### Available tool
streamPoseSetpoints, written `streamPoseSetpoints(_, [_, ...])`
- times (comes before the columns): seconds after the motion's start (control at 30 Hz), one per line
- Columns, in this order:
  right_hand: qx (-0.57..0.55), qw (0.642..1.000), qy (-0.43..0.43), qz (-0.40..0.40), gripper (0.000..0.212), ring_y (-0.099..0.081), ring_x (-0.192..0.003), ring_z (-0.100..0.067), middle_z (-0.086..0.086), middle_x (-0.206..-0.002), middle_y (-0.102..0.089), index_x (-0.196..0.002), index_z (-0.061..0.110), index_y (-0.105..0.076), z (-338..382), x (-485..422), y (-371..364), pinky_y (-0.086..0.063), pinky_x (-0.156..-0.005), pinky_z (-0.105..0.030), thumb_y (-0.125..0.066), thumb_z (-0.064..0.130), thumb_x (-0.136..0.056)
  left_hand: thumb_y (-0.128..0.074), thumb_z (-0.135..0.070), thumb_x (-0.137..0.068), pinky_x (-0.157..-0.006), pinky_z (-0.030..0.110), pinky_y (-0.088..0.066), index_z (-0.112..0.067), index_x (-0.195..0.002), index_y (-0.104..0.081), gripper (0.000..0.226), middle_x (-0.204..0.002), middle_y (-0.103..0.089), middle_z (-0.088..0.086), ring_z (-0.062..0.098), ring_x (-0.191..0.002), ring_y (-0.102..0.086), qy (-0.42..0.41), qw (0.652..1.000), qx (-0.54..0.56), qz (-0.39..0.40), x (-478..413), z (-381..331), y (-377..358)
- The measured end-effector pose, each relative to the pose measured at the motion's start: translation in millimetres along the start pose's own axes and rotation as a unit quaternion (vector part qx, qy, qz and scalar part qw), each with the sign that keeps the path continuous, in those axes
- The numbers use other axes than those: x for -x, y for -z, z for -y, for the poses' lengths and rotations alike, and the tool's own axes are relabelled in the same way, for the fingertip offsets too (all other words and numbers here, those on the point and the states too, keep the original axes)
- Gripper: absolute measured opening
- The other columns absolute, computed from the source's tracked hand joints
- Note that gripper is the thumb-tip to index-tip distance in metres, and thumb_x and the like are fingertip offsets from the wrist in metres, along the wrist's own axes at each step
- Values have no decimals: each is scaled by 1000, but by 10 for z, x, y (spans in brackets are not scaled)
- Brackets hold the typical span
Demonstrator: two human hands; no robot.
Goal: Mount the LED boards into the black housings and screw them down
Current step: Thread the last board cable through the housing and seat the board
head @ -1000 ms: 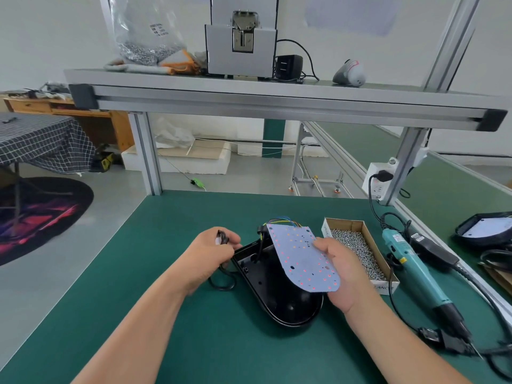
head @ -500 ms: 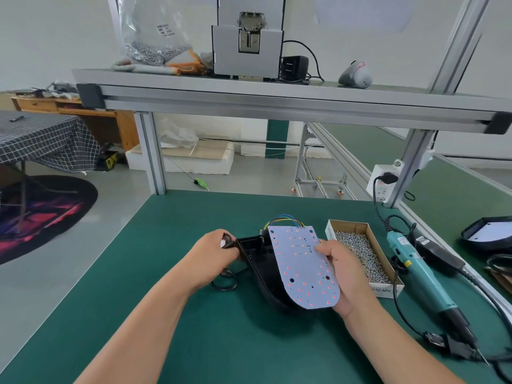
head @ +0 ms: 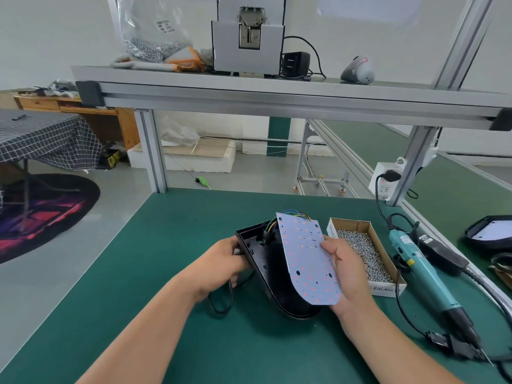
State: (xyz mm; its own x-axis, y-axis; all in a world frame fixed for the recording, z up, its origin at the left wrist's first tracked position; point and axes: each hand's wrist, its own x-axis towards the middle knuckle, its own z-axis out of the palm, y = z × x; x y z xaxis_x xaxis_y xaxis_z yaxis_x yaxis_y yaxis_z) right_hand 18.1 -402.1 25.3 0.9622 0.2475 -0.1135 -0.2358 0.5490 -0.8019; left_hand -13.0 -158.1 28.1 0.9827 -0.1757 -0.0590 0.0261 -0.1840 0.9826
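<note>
LED board (head: 307,259) held against the open face of the tilted black housing (head: 256,257); not yet seated.

Since a second ago the left hand (head: 221,267) has lifted the housing's left wall, so the cavity now faces the board, which the right hand (head: 349,275) has kept just in front of it. Judged: seating is the step in hand, and no screw is in. The right thumb pinches the board's right edge, with the other fingers hidden behind the board. The left hand is curled round the housing's left wall, its fingertips concealed. Coloured wires (head: 291,213) run from the board's top edge into the housing, where their ends are hidden. The board covers most of the cavity, so the mounting posts cannot be checked. A box of screws (head: 363,253) sits just beyond the right thumb, and the electric screwdriver (head: 424,275) lies further right, untouched.
</note>
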Motion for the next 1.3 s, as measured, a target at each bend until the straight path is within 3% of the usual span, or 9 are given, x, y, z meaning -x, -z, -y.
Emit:
streamPoseSetpoints(0.1, [26, 1000, -1, 3, 33, -74, -73, -30, -17, -94, -76, -92, 10, -82, 7, -9, -7, -59, -60, -34, -56, 23, -78, -53, -9, -75, -52, 28, -41, -30, -76, -65, 24, -62, -37, -1, 16, -55, -37, -11, 1000, 9, -16, -9, 23, 8])
streamPoseSetpoints(0.27, [113, 993, -22, -38, 16, -63, -69, -31, -18, -87, -67, -90, 7, -66, 52, -31, 62, -49, -64, -35, -53, 16, -90, -62, -17, -76, -50, 27, -40, -34, -92, -72, 25, -63, -49, -3, 13, -53, -40, -27, 996, -27, -75, -46, 51, 111])
streamPoseSetpoints(0.43, [294, 955, -2, -30, 10, -45, -60, -26, -7, -67, -53, -67, 9, -52, 118, -22, 26, -36, -55, -28, -58, 16, -66, -57, -8, -80, -48, 23, -36, -43, -100, -75, 43, -68, -66, -13, 12, -54, -40, -43, 994, -25, -97, -65, 100, 256])
streamPoseSetpoints(0.57, [422, 906, 34, -24, 41, -73, -98, -17, 9, -106, -78, -114, 25, -72, 101, -6, 42, -53, -86, -40, -54, -2, -89, -56, -14, -70, -51, 27, -32, -38, -103, -75, 45, -63, -54, -8, 14, -54, -38, -36, 996, 1, -87, -73, 145, 324])
streamPoseSetpoints(0.8, [553, 812, 184, -36, 52, -44, -136, 4, 21, -146, -49, -150, 30, -49, 88, 30, -82, -36, -111, -23, -61, 18, -102, -72, -34, -69, -50, 28, -31, -34, -110, -76, 41, -67, -47, -1, 13, -54, -37, -59, 996, 41, -56, -75, 183, 288])
streamPoseSetpoints(0.9, [548, 792, 269, -21, 44, -36, -139, 12, 22, -145, -49, -148, 31, -52, 75, 27, -277, -29, -109, -9, -61, 29, -104, -75, -36, -72, -49, 25, -33, -33, -111, -76, 40, -70, -50, -2, 13, -56, -39, -64, 996, 46, -51, -70, 177, 276])
streamPoseSetpoints(1.07, [646, 689, 326, 26, 39, -42, -137, -14, 6, -134, -59, -139, 18, -61, -62, -47, -568, -34, -117, -41, -64, 32, -103, -78, -37, -77, -51, 23, -36, -33, -115, -75, 39, -67, -55, -6, 11, -54, -42, -70, 995, 57, -44, -61, 171, 273])
streamPoseSetpoints(1.2, [701, 638, 318, 19, 33, -44, -121, -19, 7, -115, -60, -123, 22, -67, -113, -170, -697, -37, -104, -41, -65, 45, -100, -76, -35, -79, -53, 28, -33, -31, -113, -75, 34, -68, -51, -2, 15, -56, -39, -63, 994, 62, -62, -72, 201, 271])
streamPoseSetpoints(1.3, [707, 644, 290, 15, 28, -45, -113, -20, 9, -104, -57, -108, 25, -64, -148, -254, -736, -38, -94, -41, -63, 51, -98, -75, -33, -81, -55, 20, -38, -33, -110, -75, 29, -67, -57, -11, 9, -56, -45, -71, 993, 66, -61, -79, 230, 282])
